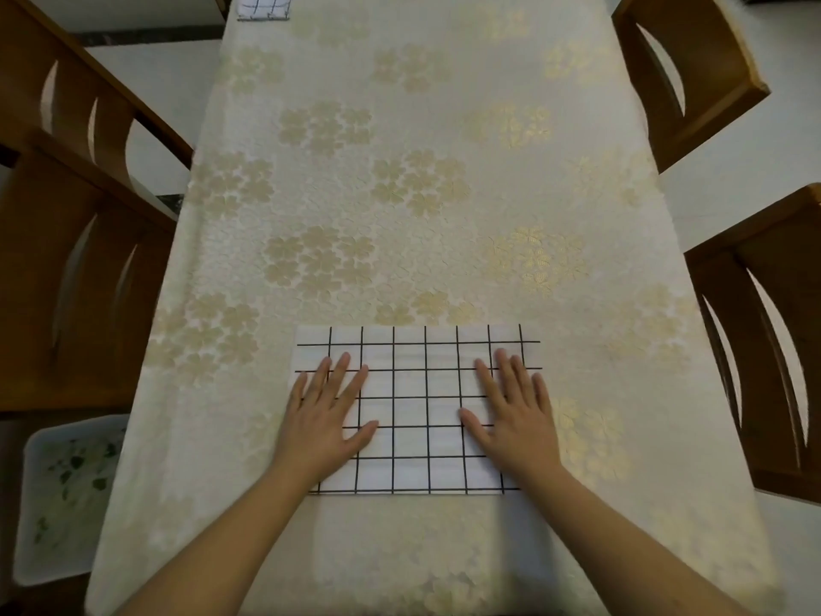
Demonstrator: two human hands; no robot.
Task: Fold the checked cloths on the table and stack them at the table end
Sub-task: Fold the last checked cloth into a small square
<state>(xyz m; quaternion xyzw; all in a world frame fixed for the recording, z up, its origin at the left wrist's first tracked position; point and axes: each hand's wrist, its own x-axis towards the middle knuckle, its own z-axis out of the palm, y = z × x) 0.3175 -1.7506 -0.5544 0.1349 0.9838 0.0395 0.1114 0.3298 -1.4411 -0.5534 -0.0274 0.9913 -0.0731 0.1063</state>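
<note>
A white cloth with a black check grid (417,406) lies flat as a wide rectangle on the near part of the table. My left hand (322,415) lies flat on its left side, fingers straight and spread. My right hand (511,415) lies flat on its right side in the same way. Another checked cloth (264,5) lies folded at the far left end of the table, partly cut off by the top of the frame.
The table (422,171) wears a cream tablecloth with gold flower prints. Wooden chairs stand on the left (75,215) and on the right (764,340), with another at the far right (684,73). A white bin (62,500) stands on the floor at the near left.
</note>
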